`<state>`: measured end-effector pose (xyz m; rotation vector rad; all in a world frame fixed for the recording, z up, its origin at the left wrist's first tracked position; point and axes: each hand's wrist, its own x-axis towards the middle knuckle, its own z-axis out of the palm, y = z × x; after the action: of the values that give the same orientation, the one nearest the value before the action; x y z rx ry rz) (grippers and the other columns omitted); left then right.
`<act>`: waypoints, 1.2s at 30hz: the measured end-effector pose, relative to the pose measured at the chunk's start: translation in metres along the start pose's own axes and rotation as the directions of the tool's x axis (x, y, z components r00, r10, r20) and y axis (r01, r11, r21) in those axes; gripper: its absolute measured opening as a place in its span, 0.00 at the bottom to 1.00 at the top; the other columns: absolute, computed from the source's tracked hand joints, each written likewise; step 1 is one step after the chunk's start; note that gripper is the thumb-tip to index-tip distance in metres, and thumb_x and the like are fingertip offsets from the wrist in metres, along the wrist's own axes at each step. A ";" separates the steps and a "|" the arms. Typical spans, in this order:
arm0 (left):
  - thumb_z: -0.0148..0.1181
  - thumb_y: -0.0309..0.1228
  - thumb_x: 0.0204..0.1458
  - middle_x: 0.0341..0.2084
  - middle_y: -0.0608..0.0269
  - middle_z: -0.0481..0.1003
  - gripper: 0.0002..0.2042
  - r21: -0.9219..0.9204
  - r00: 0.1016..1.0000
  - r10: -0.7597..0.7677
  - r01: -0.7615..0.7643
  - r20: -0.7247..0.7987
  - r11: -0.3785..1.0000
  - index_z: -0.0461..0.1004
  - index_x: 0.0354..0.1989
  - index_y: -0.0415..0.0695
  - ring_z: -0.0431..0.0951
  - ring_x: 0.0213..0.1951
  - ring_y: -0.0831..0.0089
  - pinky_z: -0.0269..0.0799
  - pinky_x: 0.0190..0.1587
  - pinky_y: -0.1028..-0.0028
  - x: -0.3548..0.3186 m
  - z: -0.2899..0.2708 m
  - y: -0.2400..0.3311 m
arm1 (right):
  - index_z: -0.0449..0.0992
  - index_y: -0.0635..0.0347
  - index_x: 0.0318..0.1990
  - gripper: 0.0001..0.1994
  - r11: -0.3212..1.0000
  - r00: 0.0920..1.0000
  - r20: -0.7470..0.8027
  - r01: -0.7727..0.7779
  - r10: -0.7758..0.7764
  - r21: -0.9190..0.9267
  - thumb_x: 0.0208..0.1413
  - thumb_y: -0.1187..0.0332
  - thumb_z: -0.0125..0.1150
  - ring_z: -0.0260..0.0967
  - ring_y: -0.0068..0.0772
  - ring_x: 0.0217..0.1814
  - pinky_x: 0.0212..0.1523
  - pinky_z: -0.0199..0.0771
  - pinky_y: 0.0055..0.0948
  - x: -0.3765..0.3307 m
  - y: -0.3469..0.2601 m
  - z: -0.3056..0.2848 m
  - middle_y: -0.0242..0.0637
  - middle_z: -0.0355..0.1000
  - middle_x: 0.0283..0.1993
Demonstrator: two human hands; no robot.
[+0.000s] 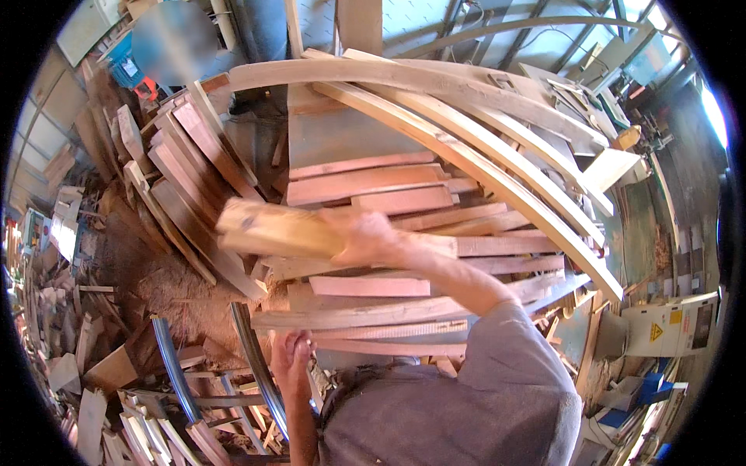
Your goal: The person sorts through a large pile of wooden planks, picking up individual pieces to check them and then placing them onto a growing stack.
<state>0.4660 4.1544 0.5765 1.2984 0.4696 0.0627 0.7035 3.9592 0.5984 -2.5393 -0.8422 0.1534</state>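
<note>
My right hand (365, 239) grips the end of a short pale wooden block (272, 229) and holds it, blurred by motion, above a heap of wooden boards (373, 190). My left hand (290, 356) is lower down, closed near the curved metal rim (252, 365) at the front edge of the pile; what it holds is hidden. Long pale planks (482, 167) lie diagonally across the top of the heap.
Reddish boards (198, 163) lean at the left of the pile. Sawdust (175, 291) and offcuts (93, 404) cover the floor on the left. A white machine cabinet (672, 326) stands at the right. Another person (175, 43) is at the far top left.
</note>
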 end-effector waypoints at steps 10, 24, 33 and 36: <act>0.50 0.56 0.57 0.60 0.56 0.64 0.34 -0.437 0.962 -0.052 -0.073 -0.266 0.896 0.56 0.65 0.44 0.67 0.58 0.59 0.66 0.58 0.60 -0.009 0.005 -0.009 | 0.57 0.62 0.63 0.43 0.884 0.927 -0.110 0.375 -0.359 0.278 0.34 0.65 0.69 0.68 0.50 0.51 0.43 0.74 0.43 -0.077 -0.134 0.088 0.46 0.69 0.46; 0.51 0.48 0.59 0.50 0.60 0.71 0.24 -0.607 0.905 -0.344 0.130 -0.250 0.784 0.66 0.56 0.44 0.72 0.52 0.66 0.68 0.56 0.65 -0.007 -0.003 -0.035 | 0.58 0.67 0.63 0.42 0.913 0.928 0.044 0.356 -0.371 0.199 0.36 0.66 0.68 0.66 0.46 0.52 0.42 0.75 0.38 -0.104 -0.125 0.106 0.46 0.66 0.49; 0.52 0.48 0.59 0.51 0.62 0.71 0.23 -0.625 0.919 -0.370 0.209 -0.138 0.752 0.67 0.56 0.46 0.72 0.52 0.66 0.69 0.55 0.63 0.001 -0.017 -0.052 | 0.61 0.65 0.61 0.37 0.937 0.957 0.061 0.261 -0.282 0.233 0.41 0.62 0.67 0.67 0.45 0.54 0.49 0.74 0.40 -0.109 -0.121 0.113 0.50 0.66 0.52; 0.51 0.48 0.58 0.53 0.61 0.70 0.24 -0.582 0.884 -0.391 0.181 -0.258 0.793 0.66 0.57 0.46 0.71 0.53 0.63 0.68 0.56 0.59 0.003 -0.011 -0.048 | 0.63 0.64 0.60 0.35 0.745 0.877 -0.168 0.472 -0.449 0.471 0.45 0.58 0.67 0.66 0.40 0.57 0.51 0.73 0.38 -0.088 -0.088 0.070 0.53 0.64 0.57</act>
<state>0.4543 4.1516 0.5292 0.6308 0.9019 0.1699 0.5682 3.9970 0.5737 -1.7826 -1.2091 0.1332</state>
